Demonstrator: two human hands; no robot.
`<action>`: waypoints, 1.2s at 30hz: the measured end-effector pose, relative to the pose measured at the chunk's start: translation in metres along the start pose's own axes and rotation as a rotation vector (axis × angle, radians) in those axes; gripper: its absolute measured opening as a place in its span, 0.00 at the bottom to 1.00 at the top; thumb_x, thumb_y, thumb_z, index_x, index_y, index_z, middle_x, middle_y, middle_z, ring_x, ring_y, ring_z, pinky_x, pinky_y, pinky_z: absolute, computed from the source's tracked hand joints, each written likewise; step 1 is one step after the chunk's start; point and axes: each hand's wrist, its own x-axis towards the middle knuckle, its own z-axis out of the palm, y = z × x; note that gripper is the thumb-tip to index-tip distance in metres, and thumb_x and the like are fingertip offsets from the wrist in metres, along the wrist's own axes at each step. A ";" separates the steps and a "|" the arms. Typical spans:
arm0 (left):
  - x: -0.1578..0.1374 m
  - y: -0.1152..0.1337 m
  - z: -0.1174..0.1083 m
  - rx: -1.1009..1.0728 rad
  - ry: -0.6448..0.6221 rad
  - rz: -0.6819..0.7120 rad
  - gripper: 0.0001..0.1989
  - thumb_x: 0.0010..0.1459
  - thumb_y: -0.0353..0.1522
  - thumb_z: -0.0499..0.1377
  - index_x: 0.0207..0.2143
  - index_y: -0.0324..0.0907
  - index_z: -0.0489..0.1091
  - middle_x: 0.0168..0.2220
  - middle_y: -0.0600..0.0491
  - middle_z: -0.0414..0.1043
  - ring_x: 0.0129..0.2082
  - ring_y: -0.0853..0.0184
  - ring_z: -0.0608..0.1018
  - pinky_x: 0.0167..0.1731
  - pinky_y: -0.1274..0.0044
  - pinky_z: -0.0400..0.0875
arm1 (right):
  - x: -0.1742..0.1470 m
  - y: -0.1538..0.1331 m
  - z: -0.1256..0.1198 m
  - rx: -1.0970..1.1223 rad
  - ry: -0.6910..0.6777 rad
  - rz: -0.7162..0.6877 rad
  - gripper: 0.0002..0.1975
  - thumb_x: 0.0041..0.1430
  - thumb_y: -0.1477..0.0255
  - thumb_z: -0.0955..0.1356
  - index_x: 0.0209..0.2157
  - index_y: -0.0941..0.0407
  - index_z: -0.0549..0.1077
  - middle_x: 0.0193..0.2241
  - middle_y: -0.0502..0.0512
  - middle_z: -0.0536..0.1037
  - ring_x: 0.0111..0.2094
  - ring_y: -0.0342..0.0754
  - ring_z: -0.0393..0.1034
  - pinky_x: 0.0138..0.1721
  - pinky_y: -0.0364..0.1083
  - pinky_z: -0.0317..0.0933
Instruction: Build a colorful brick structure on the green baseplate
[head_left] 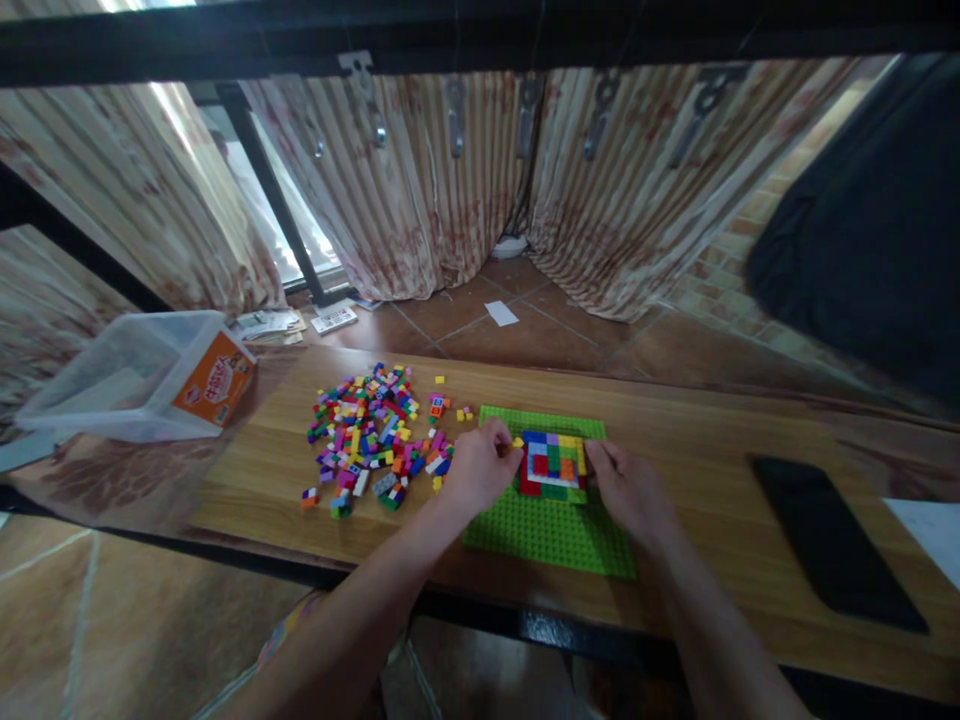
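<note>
Bare left forearm (367,600) and right forearm (712,620) cross the near edge of the worktop (712,500); the left hand (480,465) pinches, the right hand (619,480) (fingers partly curled) faces it.

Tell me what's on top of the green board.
Colourful bricks sit on the green board, hiding whatever lies beneath; the left hand and right hand cover parts of the board's edges.

Multicoloured brick build (553,465) (roughly rectangular), over green studded baseplate (547,540), yellow brick (518,442) beside it
</note>
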 end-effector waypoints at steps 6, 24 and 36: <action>-0.003 0.001 0.000 0.067 -0.027 0.046 0.03 0.52 0.25 0.57 0.28 0.41 0.66 0.23 0.57 0.68 0.25 0.71 0.70 0.27 0.79 0.60 | 0.000 0.000 0.000 0.024 -0.017 0.009 0.22 0.63 0.57 0.55 0.30 0.55 0.73 0.28 0.58 0.79 0.30 0.51 0.73 0.32 0.46 0.59; -0.006 0.001 0.000 -0.044 -0.133 0.111 0.09 0.57 0.30 0.55 0.39 0.39 0.73 0.27 0.54 0.75 0.26 0.69 0.75 0.26 0.80 0.66 | -0.001 0.001 0.002 -0.052 0.041 -0.024 0.22 0.63 0.60 0.58 0.43 0.57 0.78 0.37 0.61 0.82 0.37 0.54 0.75 0.40 0.49 0.63; -0.004 0.002 0.004 -0.195 -0.096 -0.010 0.06 0.57 0.27 0.55 0.32 0.39 0.72 0.23 0.56 0.73 0.23 0.72 0.74 0.24 0.81 0.65 | -0.001 0.002 0.003 -0.086 0.059 -0.046 0.22 0.64 0.61 0.58 0.43 0.57 0.78 0.37 0.61 0.82 0.38 0.54 0.75 0.40 0.49 0.63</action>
